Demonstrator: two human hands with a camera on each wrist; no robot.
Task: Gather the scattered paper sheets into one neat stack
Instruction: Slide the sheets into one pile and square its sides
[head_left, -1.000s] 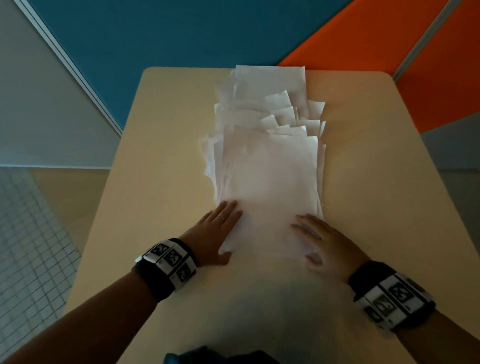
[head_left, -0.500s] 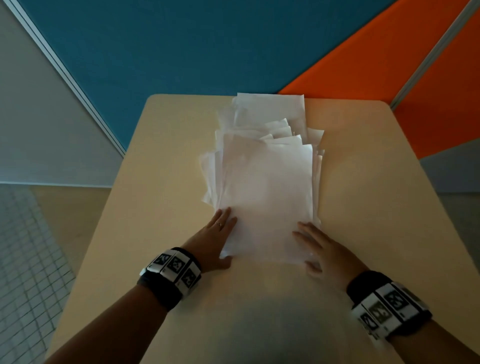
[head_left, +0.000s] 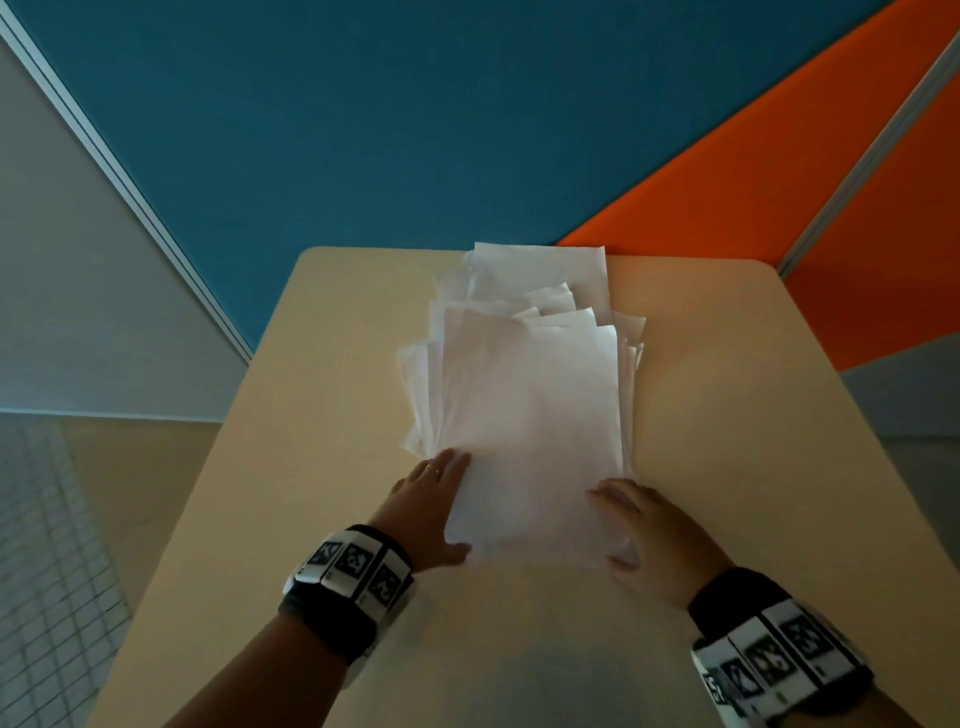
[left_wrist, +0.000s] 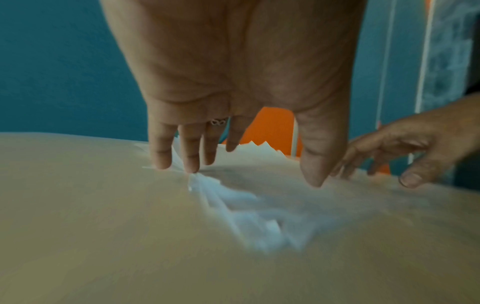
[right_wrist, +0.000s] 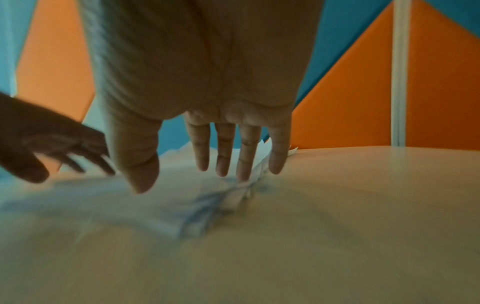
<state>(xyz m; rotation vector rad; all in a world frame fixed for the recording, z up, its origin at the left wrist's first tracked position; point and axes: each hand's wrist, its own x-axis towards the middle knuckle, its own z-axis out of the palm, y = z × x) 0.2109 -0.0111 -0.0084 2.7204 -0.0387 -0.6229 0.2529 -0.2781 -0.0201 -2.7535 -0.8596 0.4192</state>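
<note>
A loose pile of white paper sheets (head_left: 530, 405) lies lengthwise along the middle of the beige table (head_left: 727, 441), its far sheets fanned out and offset toward the back edge. My left hand (head_left: 431, 499) lies flat with straight fingers against the pile's near left corner. My right hand (head_left: 644, 530) lies flat on the near right corner, fingers spread. In the left wrist view the left fingers (left_wrist: 189, 156) touch the sheets' edges (left_wrist: 233, 197). In the right wrist view the right fingers (right_wrist: 246, 162) rest on the paper (right_wrist: 197, 209). Neither hand grips anything.
Blue (head_left: 415, 130) and orange (head_left: 779, 208) wall panels stand right behind the table's far edge. Tiled floor (head_left: 47, 571) lies to the left. Bare tabletop runs on both sides of the pile.
Both hands have slid forward with the near sheets, so the pile has become shorter and more overlapped. The head view has tilted up, showing more wall.
</note>
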